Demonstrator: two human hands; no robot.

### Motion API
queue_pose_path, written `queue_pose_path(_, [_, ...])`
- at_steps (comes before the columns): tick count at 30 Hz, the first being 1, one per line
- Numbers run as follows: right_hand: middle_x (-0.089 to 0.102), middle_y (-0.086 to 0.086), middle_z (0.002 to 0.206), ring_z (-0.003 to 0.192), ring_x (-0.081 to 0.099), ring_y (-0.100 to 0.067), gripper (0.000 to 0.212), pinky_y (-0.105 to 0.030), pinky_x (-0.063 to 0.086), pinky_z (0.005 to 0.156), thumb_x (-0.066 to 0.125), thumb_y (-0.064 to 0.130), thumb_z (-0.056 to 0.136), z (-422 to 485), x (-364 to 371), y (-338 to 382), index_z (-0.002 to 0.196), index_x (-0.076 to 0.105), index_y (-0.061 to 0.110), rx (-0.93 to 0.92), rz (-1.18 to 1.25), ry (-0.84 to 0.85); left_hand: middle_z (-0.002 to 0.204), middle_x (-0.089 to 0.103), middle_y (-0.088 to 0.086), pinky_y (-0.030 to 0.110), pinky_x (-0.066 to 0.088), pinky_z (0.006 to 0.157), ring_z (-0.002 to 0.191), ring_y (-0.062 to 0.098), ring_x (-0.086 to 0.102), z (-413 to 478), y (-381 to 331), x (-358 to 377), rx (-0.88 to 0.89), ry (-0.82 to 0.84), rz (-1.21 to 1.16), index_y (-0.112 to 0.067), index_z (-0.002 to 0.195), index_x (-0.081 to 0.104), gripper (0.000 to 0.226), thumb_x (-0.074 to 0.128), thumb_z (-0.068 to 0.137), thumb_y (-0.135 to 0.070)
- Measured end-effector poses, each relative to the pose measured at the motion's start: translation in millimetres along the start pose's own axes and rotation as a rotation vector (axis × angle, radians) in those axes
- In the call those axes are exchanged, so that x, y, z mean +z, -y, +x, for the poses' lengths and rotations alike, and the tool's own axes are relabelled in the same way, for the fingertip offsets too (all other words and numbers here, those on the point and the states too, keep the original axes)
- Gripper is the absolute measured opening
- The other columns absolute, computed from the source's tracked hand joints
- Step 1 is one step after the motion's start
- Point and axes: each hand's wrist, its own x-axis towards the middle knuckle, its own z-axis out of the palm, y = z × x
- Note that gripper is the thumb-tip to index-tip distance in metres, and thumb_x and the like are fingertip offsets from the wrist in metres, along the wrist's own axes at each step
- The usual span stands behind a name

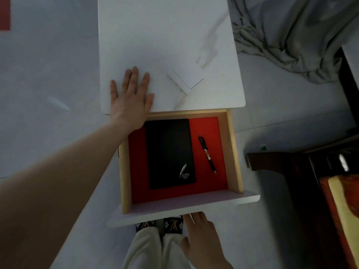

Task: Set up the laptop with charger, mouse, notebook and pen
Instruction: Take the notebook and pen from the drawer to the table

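A drawer (234, 152) stands pulled out from under a white marble-look table (155, 35). It has wooden sides and a red lining. A black notebook (170, 152) marked "DIARY" lies flat in it. To the notebook's right lies a black and red pen (207, 154), apart from it. My left hand (130, 100) rests flat on the table's near left corner, fingers spread, holding nothing. My right hand (202, 237) is below the drawer's white front panel (250, 198), fingertips at its lower edge, nothing in its grasp. A white charger block (185, 80) sits on the table.
A grey blanket (291, 35) lies bunched on the floor at the upper right. Dark wooden furniture (291, 171) stands to the right of the drawer. My legs and patterned slippers (159, 226) are under the drawer front. Pale tiled floor surrounds the table.
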Motion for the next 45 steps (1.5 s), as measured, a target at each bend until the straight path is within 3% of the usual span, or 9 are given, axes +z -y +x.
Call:
queue_pose_path(2, [0.063,0.014,0.108,0.093,0.063,-0.009,0.077,-0.022,0.054,0.06,0.068,0.036,0.043,-1,-9,-7,0.118,0.049,0.034,0.005,-0.002,0.021,0.162,-0.005,0.005,0.051,-0.006,0.118,0.148,0.02,-0.008,-4,-3,-1,-0.016,-0.005,-0.037,-0.025,0.151,0.001,0.06,0.013,0.097,-0.046])
queue_pose_path(6, [0.044,0.003,0.14,0.127,0.043,-0.024,0.065,-0.037,0.043,0.092,0.053,0.029,0.08,3,-52,-5,0.141,0.033,0.029,-0.042,0.024,0.291,0.159,0.016,0.01,0.049,0.007,0.119,0.148,0.025,0.01,-38,-14,1,0.06,-0.188,-0.168,-0.014,0.149,0.022,0.053,0.028,0.099,-0.031])
queue_pose_path(9, [0.061,-0.007,0.123,0.115,0.055,-0.025,0.033,-0.036,0.046,0.091,0.05,0.028,0.089,20,-104,-9,0.12,0.058,0.02,-0.019,0.23,0.479,0.143,0.044,0.015,0.044,0.031,0.111,0.132,0.03,0.037,-88,-24,18,0.233,-0.22,-0.307,-0.008,0.137,0.043,0.045,0.041,0.093,-0.019])
queue_pose_path(12, [0.07,-0.001,0.086,0.083,0.066,-0.017,0.015,-0.028,0.051,0.073,0.058,0.017,0.086,60,-140,-18,0.095,0.069,0.021,0.12,0.533,0.106,0.14,0.045,0.014,0.044,0.038,0.109,0.129,0.026,0.036,-130,-28,47,0.149,-0.03,-0.371,-0.008,0.14,0.038,0.048,0.04,0.094,-0.021])
queue_pose_path(15, [0.067,-0.003,0.098,0.09,0.063,-0.022,0.029,-0.029,0.049,0.075,0.062,0.017,0.082,110,-144,-33,0.111,0.063,0.015,0.238,0.39,-0.241,0.156,0.02,0.016,0.041,0.019,0.116,0.143,0.03,0.016,-150,-36,69,-0.151,0.118,-0.449,-0.011,0.149,0.014,0.061,0.041,0.096,-0.024])
queue_pose_path(21, [0.048,-0.015,0.127,0.109,0.054,-0.036,0.051,-0.039,0.047,0.078,0.063,0.017,0.083,151,-114,-46,0.128,0.042,0.01,0.384,0.177,-0.102,0.16,0.007,0.014,0.042,0.014,0.119,0.147,0.028,0.006,-152,-50,76,-0.48,0.18,-0.669,-0.014,0.151,-0.003,0.074,0.045,0.095,-0.025])
queue_pose_path(27, [0.046,-0.016,0.127,0.11,0.052,-0.035,0.052,-0.039,0.046,0.078,0.064,0.014,0.084,156,-102,-45,0.128,0.037,0.009,0.371,0.036,-0.162,0.147,0.038,0.012,0.052,0.044,0.102,0.133,0.032,0.039,-136,-68,64,-0.624,0.155,-0.931,-0.032,0.149,0.006,0.083,0.056,0.084,-0.027])
queue_pose_path(38, [0.057,-0.019,0.115,0.1,0.059,-0.039,0.042,-0.037,0.039,0.066,0.055,0.012,0.089,155,-93,-57,0.127,0.036,0.009,0.301,0.052,-0.215,0.138,0.045,0.01,0.034,0.042,0.086,0.12,0.028,0.049,-115,-79,63,-0.983,0.147,-1.246,-0.019,0.143,0.028,0.085,0.076,0.074,-0.033])
queue_pose_path(45, [0.064,-0.019,0.105,0.091,0.063,-0.039,0.041,-0.034,0.04,0.065,0.056,0.014,0.087,158,-101,-64,0.121,0.035,0.008,0.324,0.202,-0.122,0.104,0.062,-0.002,0.017,0.043,0.065,0.091,0.013,0.058,-110,-84,58,-0.759,0.349,-1.338,-0.013,0.117,0.061,0.054,0.081,0.07,-0.033])
